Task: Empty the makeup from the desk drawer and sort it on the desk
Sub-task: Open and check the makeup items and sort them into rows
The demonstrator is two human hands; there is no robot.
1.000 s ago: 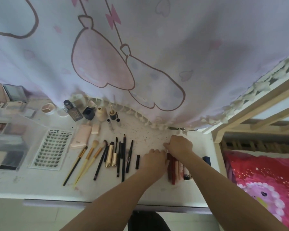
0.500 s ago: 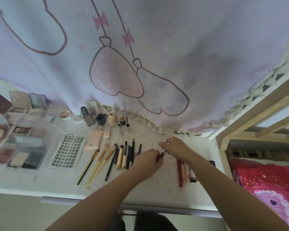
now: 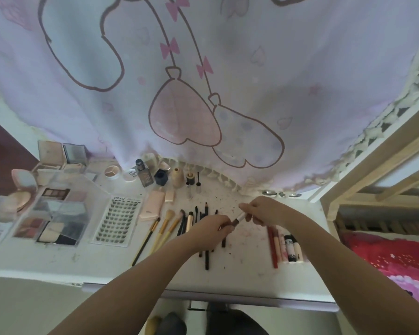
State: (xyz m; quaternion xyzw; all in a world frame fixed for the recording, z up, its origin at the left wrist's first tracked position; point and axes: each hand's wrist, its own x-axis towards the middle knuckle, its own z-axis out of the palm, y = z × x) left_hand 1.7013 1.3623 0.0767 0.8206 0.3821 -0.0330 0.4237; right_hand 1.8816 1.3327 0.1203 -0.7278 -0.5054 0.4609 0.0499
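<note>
Both hands meet above the middle of the surface: the right hand pinches the pale end of a slim stick-type cosmetic, and the left hand closes its fingers around the dark end. One second ago both hands pressed down on the row of lip products near the right edge; since then the stick has left that row and is held clear of the surface between the two hands. The row now lies uncovered and parallel, well apart from the hands. Toward the left, the brushes and pencils form a second group, partly hidden under the left hand. The lash tray and palettes occupy the left side; bottles stand along the back edge. Judgement: sorting is well advanced, and the stick is being inspected or opened before assignment to a group.
</note>
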